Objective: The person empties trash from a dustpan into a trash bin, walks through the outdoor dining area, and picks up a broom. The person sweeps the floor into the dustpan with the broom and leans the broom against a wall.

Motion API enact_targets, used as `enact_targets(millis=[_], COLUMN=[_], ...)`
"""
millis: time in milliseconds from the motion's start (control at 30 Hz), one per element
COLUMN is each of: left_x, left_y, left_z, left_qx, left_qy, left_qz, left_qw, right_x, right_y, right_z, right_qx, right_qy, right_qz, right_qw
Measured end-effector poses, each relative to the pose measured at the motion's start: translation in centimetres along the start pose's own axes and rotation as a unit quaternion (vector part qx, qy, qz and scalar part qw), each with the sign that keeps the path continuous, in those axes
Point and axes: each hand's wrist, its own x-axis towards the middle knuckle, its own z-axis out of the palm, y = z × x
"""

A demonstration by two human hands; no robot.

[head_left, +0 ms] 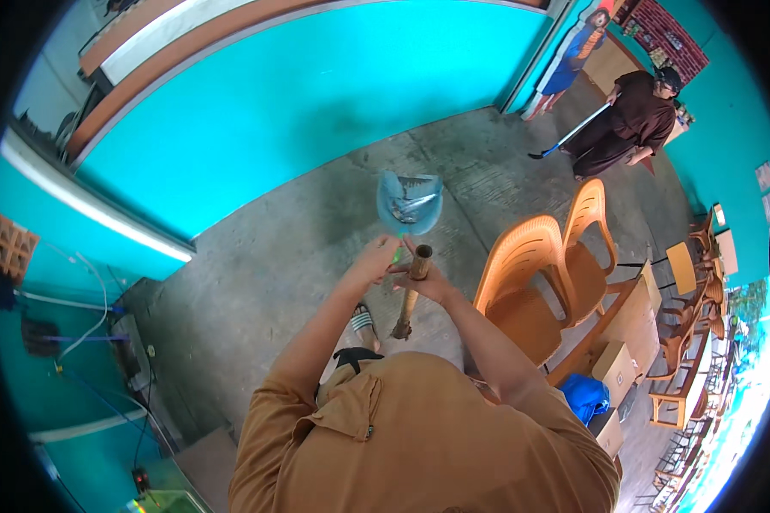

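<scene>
A translucent blue dustpan (pixel 411 224) with litter in it is just beyond my hands, above the concrete floor. My left hand (pixel 373 260) is closed at its near end, where a bit of green handle (pixel 399 254) shows beside the fingers. Close by on the right, my right hand (pixel 436 284) is wrapped round a hollow bamboo pole (pixel 408 306). The pole's open top faces up, and its lower end points down toward the floor near my sandalled foot (pixel 363 318). My fingertips nearly meet between the two things.
Orange plastic chairs (pixel 522 278) and a wooden table (pixel 624 329) stand at the right. A turquoise wall (pixel 316 103) runs across the far side. At the far right another person (pixel 629 120) holds a long-handled tool (pixel 577 128). Cables (pixel 107 299) hang at the left.
</scene>
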Motion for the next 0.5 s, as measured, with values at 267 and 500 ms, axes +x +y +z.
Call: enact_targets(millis=[267,500], left_x=[11.7,16.7], left_y=[6.2,7.6], left_z=[0.6,8.3], left_qx=[0.078,0.249], left_qy=[-0.136,0.221], left_qz=[0.21,0.474], left_qw=[0.965,0.816], right_x=[8.7,14.8], right_y=[-3.8,1.6], right_z=[-7.3,-16.4], right_qx=[-0.063,0.442], right_qy=[0.183,0.08], right_qz=[-0.052,-0.157], right_qw=[0.98,0.879])
